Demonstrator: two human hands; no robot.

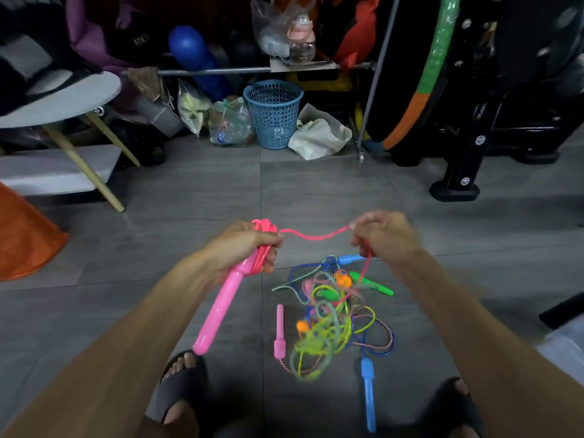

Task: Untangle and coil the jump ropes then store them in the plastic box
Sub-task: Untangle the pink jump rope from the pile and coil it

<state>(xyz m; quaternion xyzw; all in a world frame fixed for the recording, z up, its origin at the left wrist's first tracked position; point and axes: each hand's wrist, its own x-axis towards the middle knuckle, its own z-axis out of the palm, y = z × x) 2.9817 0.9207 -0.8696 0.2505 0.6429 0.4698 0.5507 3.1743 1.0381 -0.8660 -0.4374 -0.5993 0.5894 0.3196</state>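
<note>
My left hand (249, 245) grips a pink jump rope handle (218, 306) together with several coiled loops of its pink cord (264, 227). A slack stretch of that pink cord (313, 236) runs across to my right hand (384, 237), which pinches it; from there the cord drops into the pile. On the floor between my feet lies a tangled heap of jump ropes (331, 314) with green, yellow, blue and braided cords. A small pink handle (279, 335), a blue handle (368, 393) and a green handle (373, 283) stick out of it. No plastic box is in view.
A blue perforated waste basket (273, 113) stands at the back among plastic bags. A chair with wooden legs (72, 121) is at the left, an orange cone-like object (22, 235) beside it. Black exercise equipment (474, 121) fills the right. My sandalled feet (180, 384) flank the pile.
</note>
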